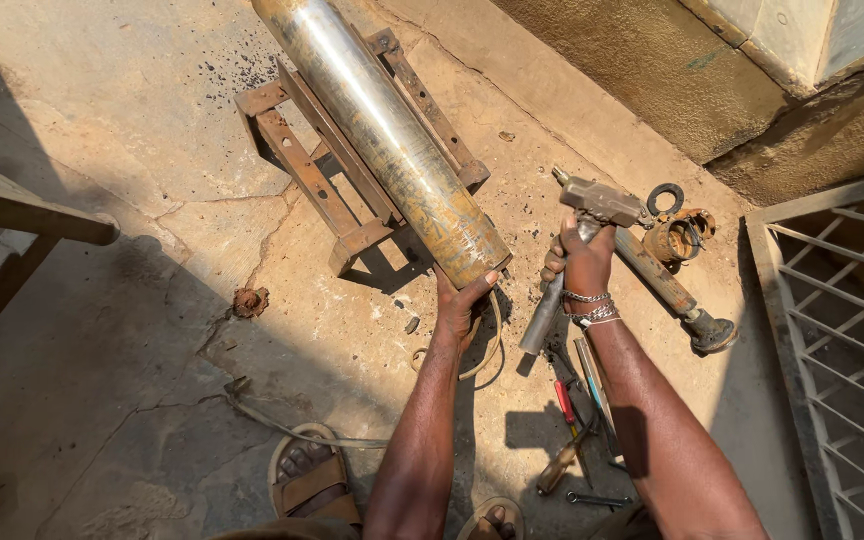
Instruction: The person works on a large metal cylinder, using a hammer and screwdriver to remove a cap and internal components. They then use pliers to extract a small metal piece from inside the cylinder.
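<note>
L hand (459,300) cups end of steel cylinder (382,130), fingers wrapped on rim. R hand (584,262) fist tight on hammer (577,250). Best brace cylinder firm on rusty stand (297,160), strike square.

Cracked concrete floor (132,120): rusty stand (297,165), tools (577,440), ring (665,197).
</note>
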